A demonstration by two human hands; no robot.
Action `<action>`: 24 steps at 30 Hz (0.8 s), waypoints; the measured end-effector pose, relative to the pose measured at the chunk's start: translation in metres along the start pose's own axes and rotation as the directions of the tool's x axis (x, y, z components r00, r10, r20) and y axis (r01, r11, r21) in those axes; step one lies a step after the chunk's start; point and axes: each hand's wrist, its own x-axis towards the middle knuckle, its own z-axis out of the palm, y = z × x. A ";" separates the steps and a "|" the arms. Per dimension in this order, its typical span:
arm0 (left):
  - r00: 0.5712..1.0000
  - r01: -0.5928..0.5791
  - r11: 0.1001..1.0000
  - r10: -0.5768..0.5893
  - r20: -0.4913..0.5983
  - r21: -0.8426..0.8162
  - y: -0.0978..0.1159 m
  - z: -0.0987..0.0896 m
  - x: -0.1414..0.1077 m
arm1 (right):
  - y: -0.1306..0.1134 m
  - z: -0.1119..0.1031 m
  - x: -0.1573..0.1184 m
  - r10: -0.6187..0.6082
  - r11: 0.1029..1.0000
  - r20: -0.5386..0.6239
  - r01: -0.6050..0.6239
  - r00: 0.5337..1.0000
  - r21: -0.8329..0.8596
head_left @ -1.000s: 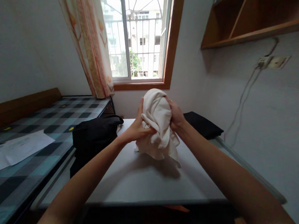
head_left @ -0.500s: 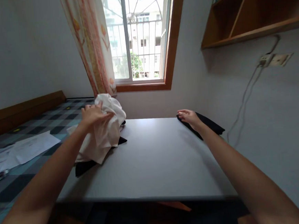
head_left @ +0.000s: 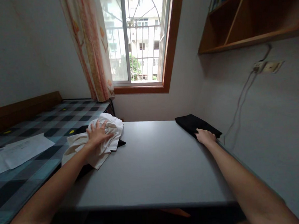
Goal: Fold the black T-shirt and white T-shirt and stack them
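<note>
With its fingers spread, my left hand (head_left: 98,133) lies on top of a crumpled off-white piece of clothing (head_left: 115,125) at the left of the table (head_left: 154,167). Black cloth (head_left: 121,143) pokes out from under the white pile; what garment it is I cannot tell. At the table's right side, my right hand (head_left: 205,136) has its fingers curled on the near edge of a folded black garment (head_left: 193,122). That garment lies flat, and its exact kind does not show.
A bed with a checked cover (head_left: 44,122) adjoins the table on the left, with loose papers (head_left: 25,151) on it. Behind are a curtain (head_left: 93,61) and a barred window (head_left: 143,64). A wooden shelf (head_left: 236,32) and a socket with a cable (head_left: 258,67) are on the right wall.
My left hand has come down with the white clothing, which now lies lower and flatter. My right hand has moved nearer along the black garment and closed on its near edge.
</note>
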 end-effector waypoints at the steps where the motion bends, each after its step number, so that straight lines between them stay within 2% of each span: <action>1: 1.000 -0.019 1.000 0.019 -0.019 0.014 0.002 -0.001 -0.002 | -0.001 -0.002 0.004 -0.004 1.000 0.015 0.004 1.000 -0.001; 4: 0.973 -0.122 0.991 0.129 -0.190 0.051 0.018 -0.006 -0.013 | -0.013 -0.011 0.013 -0.105 0.994 0.103 0.105 0.989 0.008; 6: 0.923 -0.249 0.968 0.250 -0.291 0.043 0.037 -0.011 -0.022 | -0.028 -0.019 0.011 -0.271 0.962 0.157 0.261 0.950 0.077; 7: 0.898 -0.331 0.943 0.322 -0.299 0.022 0.048 -0.014 -0.026 | -0.038 -0.022 0.006 -0.365 0.928 0.167 0.345 0.916 0.142; 9: 0.846 -0.508 0.859 0.484 -0.226 -0.060 0.072 -0.016 -0.034 | -0.059 -0.028 -0.009 -0.542 0.820 0.172 0.473 0.823 0.321; 10: 0.805 -0.590 0.799 0.572 -0.158 -0.118 0.083 -0.016 -0.038 | -0.071 -0.031 -0.020 -0.613 0.753 0.177 0.502 0.770 0.424; 12: 0.687 -0.711 0.664 0.727 -0.026 -0.232 0.105 -0.013 -0.048 | -0.092 -0.036 -0.041 -0.712 0.614 0.171 0.485 0.682 0.623; 13: 0.632 -0.745 0.611 0.775 0.011 -0.270 0.114 -0.010 -0.054 | -0.102 -0.039 -0.050 -0.736 0.536 0.139 0.446 0.663 0.716; 14: 0.592 -0.768 0.573 0.805 0.023 -0.287 0.122 -0.007 -0.061 | -0.110 -0.041 -0.058 -0.735 0.455 0.089 0.391 0.672 0.800; 15: 0.573 -0.784 0.551 0.819 0.007 -0.284 0.130 -0.003 -0.067 | -0.117 -0.044 -0.063 -0.709 0.364 0.032 0.326 0.705 0.872; 17: 0.548 -0.817 0.519 0.834 -0.059 -0.252 0.140 0.006 -0.079 | -0.123 -0.047 -0.063 -0.580 0.183 -0.060 0.202 0.812 0.962; 18: 0.537 -0.829 0.506 0.839 -0.084 -0.238 0.143 0.012 -0.083 | -0.121 -0.047 -0.059 -0.496 0.121 -0.075 0.154 0.865 0.981; 19: 0.528 -0.836 0.498 0.844 -0.092 -0.231 0.145 0.017 -0.087 | -0.117 -0.046 -0.053 -0.409 0.101 -0.068 0.120 0.910 0.988; 20: 0.523 -0.838 0.494 0.848 -0.083 -0.231 0.146 0.023 -0.089 | -0.111 -0.044 -0.047 -0.329 0.138 -0.048 0.098 0.943 0.986; 21: 0.520 -0.837 0.495 0.852 -0.061 -0.233 0.147 0.028 -0.090 | -0.102 -0.041 -0.039 -0.260 0.229 -0.018 0.080 0.965 0.970; 24: 0.502 -0.842 0.488 0.865 -0.003 -0.230 0.148 0.040 -0.089 | -0.070 -0.028 -0.023 -0.106 0.657 0.050 0.032 0.993 0.753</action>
